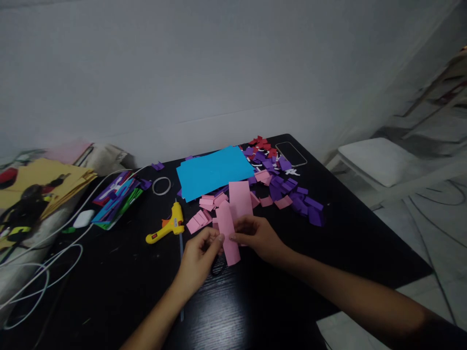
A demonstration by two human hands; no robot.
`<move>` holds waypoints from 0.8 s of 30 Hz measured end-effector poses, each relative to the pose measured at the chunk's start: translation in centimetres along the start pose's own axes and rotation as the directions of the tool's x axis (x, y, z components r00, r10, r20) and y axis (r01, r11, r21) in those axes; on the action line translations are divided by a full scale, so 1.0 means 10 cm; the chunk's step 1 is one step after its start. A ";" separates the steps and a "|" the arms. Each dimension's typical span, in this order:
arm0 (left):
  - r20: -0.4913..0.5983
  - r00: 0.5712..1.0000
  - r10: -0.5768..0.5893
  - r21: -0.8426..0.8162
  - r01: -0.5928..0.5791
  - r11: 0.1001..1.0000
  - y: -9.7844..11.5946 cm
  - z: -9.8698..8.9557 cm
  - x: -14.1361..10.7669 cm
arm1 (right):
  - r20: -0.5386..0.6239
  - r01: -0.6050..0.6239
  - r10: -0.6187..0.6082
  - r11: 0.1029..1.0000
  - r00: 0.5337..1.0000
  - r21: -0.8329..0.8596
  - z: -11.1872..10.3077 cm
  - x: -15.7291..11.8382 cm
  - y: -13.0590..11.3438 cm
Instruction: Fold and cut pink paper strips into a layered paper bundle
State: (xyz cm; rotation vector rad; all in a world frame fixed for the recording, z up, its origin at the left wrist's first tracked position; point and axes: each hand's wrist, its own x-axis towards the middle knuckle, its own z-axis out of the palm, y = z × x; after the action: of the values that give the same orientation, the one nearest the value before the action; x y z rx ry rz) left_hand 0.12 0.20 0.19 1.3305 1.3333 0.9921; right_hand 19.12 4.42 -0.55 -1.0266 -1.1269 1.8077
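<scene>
Fingers of two hands pinching pink paper, one glue gun

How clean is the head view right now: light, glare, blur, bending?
Head view: dim overall, greyish light; glossy glare on the black tabletop below the hands; right forearm darkens toward the frame corner; wide-angle stretch toward the edges, with the white stool looking skewed; fine detail soft, though the pink strip and glue gun outlines stay readable.
</scene>
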 end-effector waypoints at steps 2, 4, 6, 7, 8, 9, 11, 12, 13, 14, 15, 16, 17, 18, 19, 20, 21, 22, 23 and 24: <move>0.007 1.000 -0.002 -0.002 0.002 1.000 0.01 0.00 0.00 | -0.017 0.024 -0.025 1.000 1.000 -0.017 0.01 0.00 0.01; 0.011 1.000 -0.005 -0.006 0.005 1.000 0.03 -0.01 0.01 | -0.023 0.060 -0.061 0.997 0.998 -0.037 0.01 -0.01 0.02; 0.015 1.000 -0.008 -0.009 0.008 1.000 0.05 -0.03 0.01 | -0.019 0.092 -0.093 0.994 0.996 -0.052 0.01 -0.01 0.03; 0.015 1.000 -0.009 -0.011 0.009 1.000 0.06 -0.03 0.02 | -0.017 0.105 -0.106 0.993 0.994 -0.061 0.01 -0.02 0.03; 0.017 1.000 -0.009 -0.013 0.009 1.000 0.06 -0.04 0.02 | -0.015 0.117 -0.118 0.991 0.993 -0.071 0.01 -0.02 0.03; 0.018 1.000 -0.011 -0.015 0.011 1.000 0.07 -0.04 0.02 | -0.015 0.128 -0.129 0.988 0.991 -0.081 0.01 -0.02 0.02; 0.021 1.000 -0.017 -0.016 0.017 1.000 0.08 -0.04 0.03 | -0.025 0.157 -0.160 0.983 0.987 -0.093 0.02 -0.04 0.01; 0.020 1.000 -0.019 -0.016 0.019 1.000 0.07 -0.04 0.04 | -0.029 0.173 -0.177 0.980 0.984 -0.100 0.02 -0.05 0.00; 0.019 1.000 -0.018 -0.015 0.018 1.000 0.07 -0.04 0.04 | -0.030 0.191 -0.195 0.975 0.980 -0.109 0.02 -0.05 -0.02; 0.016 1.000 -0.015 -0.012 0.015 1.000 0.06 -0.04 0.04 | -0.024 0.206 -0.211 0.970 0.977 -0.125 0.03 -0.06 -0.03; 0.009 1.000 -0.009 -0.006 0.009 1.000 0.05 -0.04 0.04 | -0.013 0.217 -0.222 0.965 0.975 -0.146 0.03 -0.07 -0.04; -0.002 1.000 0.003 0.008 -0.003 1.000 0.04 -0.04 0.03 | 0.000 0.222 -0.225 0.961 0.974 -0.167 0.03 -0.07 -0.04; -0.016 1.000 0.021 0.032 -0.020 0.999 0.02 -0.04 0.02 | 0.009 0.222 -0.224 0.958 0.975 -0.180 0.03 -0.07 -0.05; -0.028 0.999 0.046 0.064 -0.044 0.997 0.01 -0.05 0.01 | 0.011 0.220 -0.222 0.959 0.975 -0.179 0.03 -0.07 -0.05; -0.038 0.996 0.078 0.103 -0.073 0.992 0.00 -0.05 0.00 | 0.008 0.219 -0.220 0.962 0.975 -0.165 0.03 -0.07 -0.04; -0.044 0.993 0.113 0.145 -0.106 0.984 -0.01 -0.05 -0.01 | 0.006 0.215 -0.217 0.966 0.976 -0.144 0.03 -0.06 -0.03; -0.045 0.988 0.147 0.183 -0.137 0.974 -0.02 -0.05 -0.02 | 0.003 0.213 -0.214 0.969 0.977 -0.122 0.03 -0.05 -0.02; -0.041 0.984 0.173 0.213 -0.161 0.964 -0.03 -0.05 -0.02 | 0.002 0.212 -0.213 0.971 0.977 -0.107 0.03 -0.05 -0.02; -0.037 0.981 0.190 0.232 -0.177 0.956 -0.03 -0.05 -0.02 | 0.001 0.211 -0.212 0.972 0.977 -0.101 0.03 -0.04 -0.01; -0.034 0.980 0.198 0.239 -0.184 0.953 -0.04 -0.05 -0.02 | 0.000 0.210 -0.211 0.972 0.977 -0.105 0.02 -0.04 0.00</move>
State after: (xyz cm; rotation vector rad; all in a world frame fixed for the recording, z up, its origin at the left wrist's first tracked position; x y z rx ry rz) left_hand -0.47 -0.01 -0.08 1.6464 1.4192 1.0324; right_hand 19.05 3.99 -0.40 -0.9367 -1.2845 1.5877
